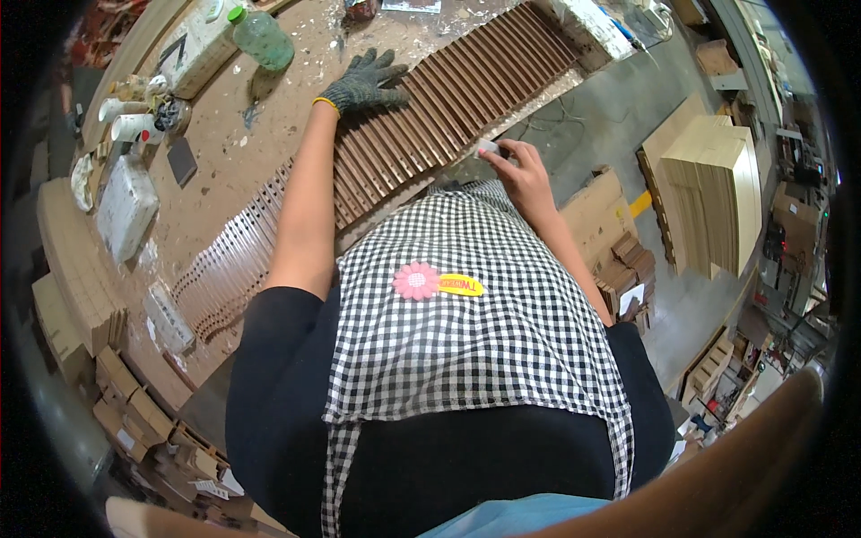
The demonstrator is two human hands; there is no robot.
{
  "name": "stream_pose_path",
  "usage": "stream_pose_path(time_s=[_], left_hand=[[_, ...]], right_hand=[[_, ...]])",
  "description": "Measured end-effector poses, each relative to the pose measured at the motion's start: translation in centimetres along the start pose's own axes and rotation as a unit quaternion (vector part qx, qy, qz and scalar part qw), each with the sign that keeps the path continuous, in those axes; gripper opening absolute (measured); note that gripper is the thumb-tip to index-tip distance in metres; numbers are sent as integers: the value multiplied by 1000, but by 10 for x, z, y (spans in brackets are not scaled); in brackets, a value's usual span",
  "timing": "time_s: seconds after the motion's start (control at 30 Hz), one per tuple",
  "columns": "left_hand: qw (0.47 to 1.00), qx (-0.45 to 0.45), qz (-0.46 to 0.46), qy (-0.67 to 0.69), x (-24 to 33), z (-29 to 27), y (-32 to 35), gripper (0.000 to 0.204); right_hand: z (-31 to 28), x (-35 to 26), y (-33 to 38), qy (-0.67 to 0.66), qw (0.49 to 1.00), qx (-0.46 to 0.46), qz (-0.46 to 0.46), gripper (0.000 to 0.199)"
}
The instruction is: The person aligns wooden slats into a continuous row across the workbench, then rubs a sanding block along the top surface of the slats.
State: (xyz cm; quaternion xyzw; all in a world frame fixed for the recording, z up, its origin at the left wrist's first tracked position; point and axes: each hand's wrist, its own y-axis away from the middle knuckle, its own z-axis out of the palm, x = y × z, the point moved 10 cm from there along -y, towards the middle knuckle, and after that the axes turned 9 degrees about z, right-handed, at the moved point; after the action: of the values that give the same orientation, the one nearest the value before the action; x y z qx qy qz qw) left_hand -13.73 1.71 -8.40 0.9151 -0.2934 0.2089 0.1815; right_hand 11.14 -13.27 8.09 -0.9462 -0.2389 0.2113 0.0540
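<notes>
A long row of narrow brown strips (466,81) lies side by side across the workbench, running from the lower left to the upper right. Its lower-left stretch looks paler, with rows of dark dots. My left hand (363,82), in a grey knit glove with a yellow cuff, rests flat on the row's far edge with fingers spread. My bare right hand (523,177) pinches a small whitish block (487,146) between thumb and fingers at the row's near edge. Whether the block touches the strips I cannot tell.
On the paint-spotted workbench (242,148) stand a green-capped bottle (265,40), a white container (202,54), white cups (134,128) and a white block (126,208). A pale bar (169,318) sits by the row's lower-left end. Stacked boards (713,193) and cardboard (592,215) are at right.
</notes>
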Motion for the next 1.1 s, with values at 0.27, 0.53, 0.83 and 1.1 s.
stream_pose_path(time_s=[0.27, 0.53, 0.83, 1.1], left_hand=[[996, -10, -64, -61, 70, 11, 23, 94], [994, -14, -66, -82, 69, -3, 19, 91], [999, -14, -31, -26, 46, -8, 43, 96], [999, 20, 18, -32, 52, -20, 30, 96]], right_hand=[[16, -2, -20, 55, 989, 44, -129, 46], [65, -15, -145, 99, 986, 30, -133, 49], [9, -58, -35, -1, 999, 13, -49, 45], [39, -69, -92, 85, 988, 128, -4, 43]])
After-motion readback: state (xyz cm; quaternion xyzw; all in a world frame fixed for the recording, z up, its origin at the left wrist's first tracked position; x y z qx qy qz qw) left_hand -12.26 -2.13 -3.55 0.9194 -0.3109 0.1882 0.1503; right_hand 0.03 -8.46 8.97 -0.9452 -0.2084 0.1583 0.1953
